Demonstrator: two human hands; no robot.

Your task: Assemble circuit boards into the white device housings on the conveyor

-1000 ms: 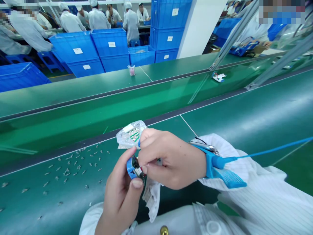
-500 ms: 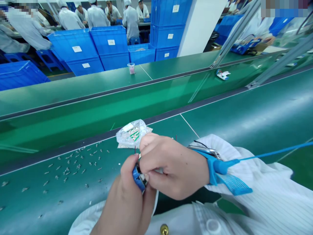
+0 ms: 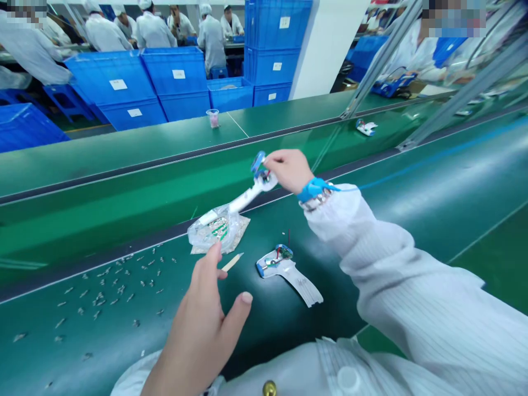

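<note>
My right hand (image 3: 291,169) is out over the green belt, its fingers closed on a white-and-blue device housing (image 3: 244,200) with electronics and red wire at its head. The housing's long white handle slants down over a clear plastic bag (image 3: 198,237) of small parts. My left hand (image 3: 204,319) is nearer to me, empty, with fingers spread. A pale pointed stick (image 3: 233,262) lies just beyond its fingers. To the right rests another white-and-blue housing (image 3: 303,283) with a circuit board and red wires showing.
Many small metal pieces (image 3: 99,298) are scattered on the green bench at left. A similar white-and-blue piece (image 3: 366,127) and a plastic cup (image 3: 213,118) stand farther off. A metal post (image 3: 383,60) rises at right. Blue crates (image 3: 109,77) and seated people are beyond.
My hands were together around a small blue part; now they are apart. My right hand has moved forward and holds the housing. My left hand has opened, and the other housing has come into view.
</note>
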